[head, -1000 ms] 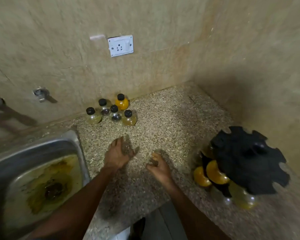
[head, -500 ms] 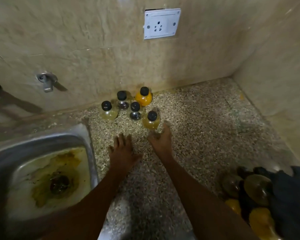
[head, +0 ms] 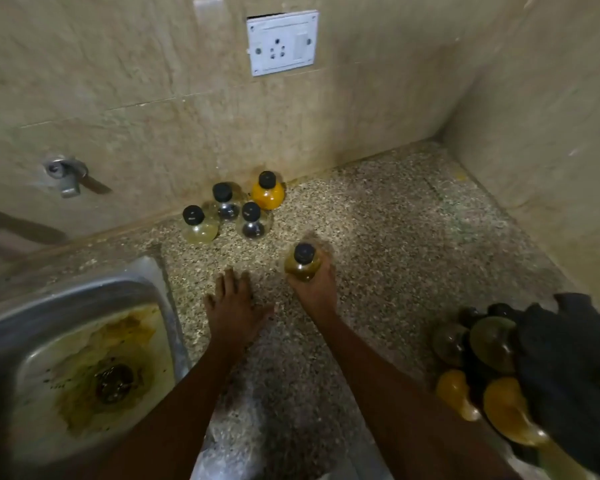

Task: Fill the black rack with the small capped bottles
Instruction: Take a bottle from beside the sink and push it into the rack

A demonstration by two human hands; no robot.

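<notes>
— Amber bottle [head: 303, 266] now up off the counter [head: 395, 244], gripped in the right hand [head: 314, 289]. Half a second back, stood at the front of the cluster with that hand only reaching for it.

— Fingers?

— Curled round the belly from below, cap clear on top and pointing to 12. Blurred, so mid-move most likely.

— And the left hand [head: 234, 306]?

— Flat on the counter at 9 o'clock of the right, fingers spread, holding nothing. Same spot as before, more or less.

— Left by the wall?

— Four now, down from five: pale bottle [head: 198, 226], two clear bottles [head: 226, 202] [head: 253, 221], orange bottle [head: 267, 192]. All upright, close together at 11 o'clock of the raised one.

— Rack?

— Black rack [head: 568, 375] at 4 o'clock, cut off by the frame edge, several bottles already hanging under it. Free slots impossible to judge from here.

— Meaning for the task?

— One more on its way, probably. Next: swing toward 4 o'clock and seat the neck in an open notch. Four more trips after that, by the look of it.

— Risk?

— Round, smooth belly, loose-looking grip; could slip on a fast swing. Sink [head: 84, 296] at 8 o'clock well out of the path.
</notes>
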